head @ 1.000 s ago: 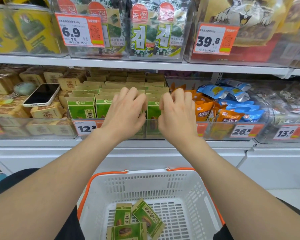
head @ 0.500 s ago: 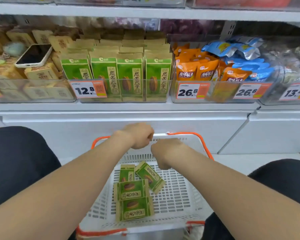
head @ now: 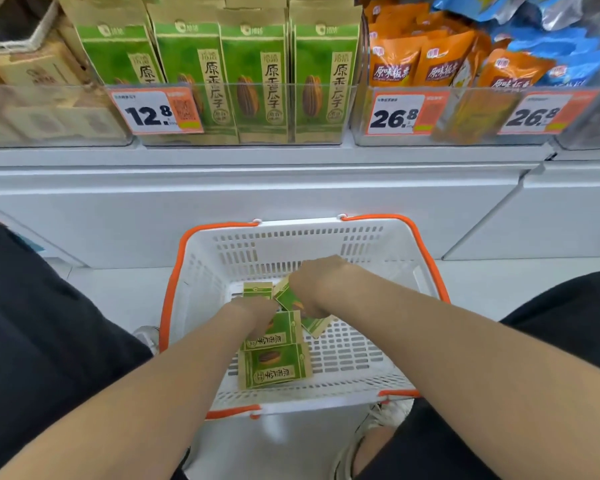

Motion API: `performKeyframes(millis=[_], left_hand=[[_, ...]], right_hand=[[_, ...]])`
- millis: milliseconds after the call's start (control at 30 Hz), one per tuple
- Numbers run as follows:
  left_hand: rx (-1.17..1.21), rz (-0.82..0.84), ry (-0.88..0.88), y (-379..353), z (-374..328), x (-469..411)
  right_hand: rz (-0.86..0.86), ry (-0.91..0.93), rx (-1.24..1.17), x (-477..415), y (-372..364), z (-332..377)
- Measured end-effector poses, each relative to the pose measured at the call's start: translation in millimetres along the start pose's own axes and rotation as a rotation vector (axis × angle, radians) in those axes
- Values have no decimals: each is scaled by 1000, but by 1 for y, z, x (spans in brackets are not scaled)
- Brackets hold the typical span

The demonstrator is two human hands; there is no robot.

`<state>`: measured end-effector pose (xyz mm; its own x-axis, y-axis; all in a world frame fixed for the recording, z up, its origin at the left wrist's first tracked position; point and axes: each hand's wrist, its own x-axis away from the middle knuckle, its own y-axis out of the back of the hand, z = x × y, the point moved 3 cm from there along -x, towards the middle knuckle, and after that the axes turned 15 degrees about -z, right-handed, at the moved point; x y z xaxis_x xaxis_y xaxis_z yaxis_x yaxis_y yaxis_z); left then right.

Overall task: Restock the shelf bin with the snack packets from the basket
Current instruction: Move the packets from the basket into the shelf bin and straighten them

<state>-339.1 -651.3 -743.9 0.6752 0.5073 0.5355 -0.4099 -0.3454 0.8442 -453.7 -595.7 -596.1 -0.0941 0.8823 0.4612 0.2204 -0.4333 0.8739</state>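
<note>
The white basket with an orange rim stands on the floor between my knees. Several green snack packets lie flat in it; the nearest one lies untouched. My left hand reaches down with its fingers closed over the left edge of a flat packet. My right hand is curled around a tilted packet, whose far corner shows past the thumb. Both sets of fingertips are hidden. Above, the clear shelf bin holds upright rows of the same green packets behind a 12.8 price tag.
To the right of the green bin, a clear bin holds orange packets and blue packets, with 26.8 tags. Brown boxes fill the bin to the left. A white cabinet front runs below the shelf. My dark-clothed legs flank the basket.
Both hands left the shelf bin, came down past the basket's rim and now rest on packets inside it. The view has tilted down and moved closer to the shelf.
</note>
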Motion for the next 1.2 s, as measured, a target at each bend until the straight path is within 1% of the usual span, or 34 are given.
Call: performKeyframes(millis=[167,300,367,467,533,567,633,700,800,867,933,1000,1033,1133,1167,1200], left_hand=[[-28,34,13,-8,-10,3],[20,-29,45,-13,1,-9],[45,-58,32,-13,2,-9],[-49,-44,15,-15,-5,-7],[-120,-67,16,-13,-8,-5],[-134,-69,17,-14,-7,-5],[-82,-92,23,-12,-5,-5],[55,-122,47,-6,0,-6],[394,-201,134,13,6,-7],[656,-336,196,33,9,-8],[889,-497,238,56,8,-6],[1099,-628,285,81,7,-1],[1205,-686,315,92,7,1],[1432,-878,367,124,5,7],[1462,-944,367,135,3,11],[1471,-1016,367,144,3,14]], right_hand=[[25,4,-7,-11,-1,-2],[26,13,-32,-18,-3,-2],[23,6,-37,-20,-3,-2],[10,6,-36,-20,-3,-3],[14,7,-40,-20,-1,-3],[20,6,-41,-19,0,-3],[45,13,-41,-18,1,-5],[61,18,-44,-15,6,-8],[46,2,-54,-11,17,-20],[20,-58,-76,-9,24,-35],[-50,-154,-125,-6,33,-55],[-111,-260,-288,3,48,-75],[-122,-304,-415,8,55,-84],[-166,-438,-963,14,65,-93],[-233,-480,-1102,12,67,-92],[-329,-523,-1171,9,68,-92]])
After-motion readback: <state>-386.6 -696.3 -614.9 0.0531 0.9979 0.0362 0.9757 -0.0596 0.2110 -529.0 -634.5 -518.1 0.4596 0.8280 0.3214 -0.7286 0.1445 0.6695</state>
